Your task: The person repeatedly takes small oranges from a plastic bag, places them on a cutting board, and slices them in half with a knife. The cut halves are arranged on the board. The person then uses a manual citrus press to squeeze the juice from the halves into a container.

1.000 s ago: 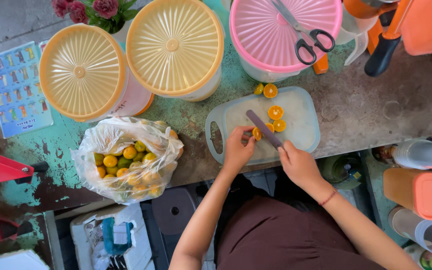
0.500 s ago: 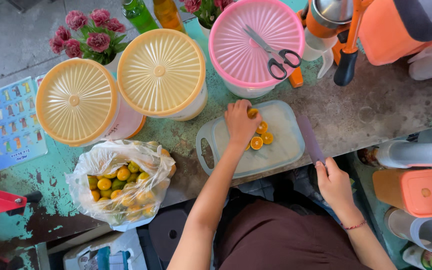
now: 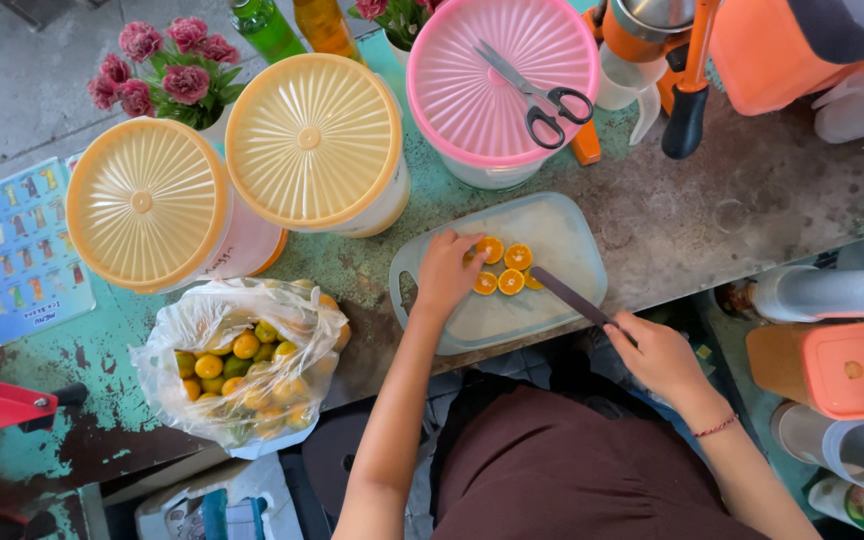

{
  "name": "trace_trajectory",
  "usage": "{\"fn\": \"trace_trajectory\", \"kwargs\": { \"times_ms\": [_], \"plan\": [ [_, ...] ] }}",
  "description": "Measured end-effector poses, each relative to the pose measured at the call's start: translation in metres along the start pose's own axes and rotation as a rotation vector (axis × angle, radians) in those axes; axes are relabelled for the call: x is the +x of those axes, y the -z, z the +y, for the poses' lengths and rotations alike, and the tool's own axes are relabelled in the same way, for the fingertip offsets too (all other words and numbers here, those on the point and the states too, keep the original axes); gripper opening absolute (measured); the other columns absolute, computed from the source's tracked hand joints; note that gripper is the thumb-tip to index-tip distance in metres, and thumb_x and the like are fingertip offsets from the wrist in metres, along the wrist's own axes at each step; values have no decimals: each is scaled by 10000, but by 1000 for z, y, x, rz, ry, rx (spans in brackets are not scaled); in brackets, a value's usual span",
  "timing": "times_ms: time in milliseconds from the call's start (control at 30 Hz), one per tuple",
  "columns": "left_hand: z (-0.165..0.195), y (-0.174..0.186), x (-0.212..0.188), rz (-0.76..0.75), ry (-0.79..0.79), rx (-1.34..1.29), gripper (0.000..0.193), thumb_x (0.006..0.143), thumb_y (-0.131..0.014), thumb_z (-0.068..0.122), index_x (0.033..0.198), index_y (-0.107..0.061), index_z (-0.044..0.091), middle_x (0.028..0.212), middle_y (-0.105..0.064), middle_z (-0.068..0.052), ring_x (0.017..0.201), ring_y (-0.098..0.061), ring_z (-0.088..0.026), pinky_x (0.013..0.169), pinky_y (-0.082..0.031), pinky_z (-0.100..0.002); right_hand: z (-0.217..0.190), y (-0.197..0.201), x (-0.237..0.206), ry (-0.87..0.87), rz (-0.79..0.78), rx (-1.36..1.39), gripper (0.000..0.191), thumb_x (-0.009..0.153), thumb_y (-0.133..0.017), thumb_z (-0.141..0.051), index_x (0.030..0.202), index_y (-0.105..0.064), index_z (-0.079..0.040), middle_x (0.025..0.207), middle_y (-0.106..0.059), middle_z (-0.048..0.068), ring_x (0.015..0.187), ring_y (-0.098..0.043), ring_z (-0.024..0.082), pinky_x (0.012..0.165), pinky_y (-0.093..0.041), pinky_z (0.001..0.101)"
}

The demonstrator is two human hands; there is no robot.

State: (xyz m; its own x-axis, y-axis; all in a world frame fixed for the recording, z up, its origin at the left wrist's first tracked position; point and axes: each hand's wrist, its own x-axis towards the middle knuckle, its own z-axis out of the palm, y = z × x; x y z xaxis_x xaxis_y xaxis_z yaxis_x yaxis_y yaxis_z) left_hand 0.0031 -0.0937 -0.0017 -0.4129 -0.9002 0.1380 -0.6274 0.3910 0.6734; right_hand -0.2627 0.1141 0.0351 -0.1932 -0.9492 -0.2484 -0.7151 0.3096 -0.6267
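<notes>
A translucent white cutting board [image 3: 562, 235] lies on the worn counter with several halved small oranges [image 3: 508, 268] cut side up. My left hand [image 3: 447, 275] rests on the board, fingers touching the leftmost halves. My right hand [image 3: 657, 355] is at the board's near right corner, gripping a knife [image 3: 567, 295] whose dark blade points up-left toward the orange halves. A clear plastic bag of small green-yellow citrus [image 3: 242, 365] sits open to the left of the board.
Two yellow-lidded tubs [image 3: 147, 205] [image 3: 312, 135] and a pink-lidded tub [image 3: 502, 75] with scissors [image 3: 542, 90] on top stand behind the board. An orange press [image 3: 687, 70], bottles and pink flowers [image 3: 162, 65] line the back. Cup stacks and an orange-lidded box [image 3: 832, 370] are at the right.
My left hand moved from the knife side up onto the orange halves. My right hand drew back off the board, then returned with the knife toward the halves. The view shifted slightly.
</notes>
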Motion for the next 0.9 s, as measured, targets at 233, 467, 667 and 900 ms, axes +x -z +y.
{"fn": "trace_trajectory", "kwargs": {
  "times_ms": [233,467,667,900],
  "plan": [
    [-20,-2,-10,-5,147,-281,292,816,-794,126,1100,-773,64,861,-655,-107,734,-649,-240,701,-541,-361,-10,6,12,-57,-43,-162,264,999,-567,-355,931,-635,-109,756,-680,142,740,-668,367,653,-500,459],
    [8,38,-40,248,88,-233,337,882,-733,69,1212,-700,12,932,-645,-113,744,-642,-228,691,-537,-340,-26,6,14,70,35,-209,226,981,-577,-320,940,-670,-119,845,-701,98,762,-675,349,644,-522,439],
    [39,98,-76,488,8,-107,234,923,-708,29,1157,-705,42,966,-673,-99,768,-659,-214,711,-560,-343,-55,-33,30,375,-9,-276,201,934,-593,-329,927,-687,-151,840,-701,63,759,-693,325,627,-540,445],
    [20,152,-127,784,-83,194,306,961,-658,-22,1265,-632,-47,996,-669,-123,789,-632,-238,744,-555,-364,-66,-55,57,335,48,-350,222,985,-572,-337,923,-672,-149,862,-697,65,778,-688,337,636,-544,459]
  ]
}}
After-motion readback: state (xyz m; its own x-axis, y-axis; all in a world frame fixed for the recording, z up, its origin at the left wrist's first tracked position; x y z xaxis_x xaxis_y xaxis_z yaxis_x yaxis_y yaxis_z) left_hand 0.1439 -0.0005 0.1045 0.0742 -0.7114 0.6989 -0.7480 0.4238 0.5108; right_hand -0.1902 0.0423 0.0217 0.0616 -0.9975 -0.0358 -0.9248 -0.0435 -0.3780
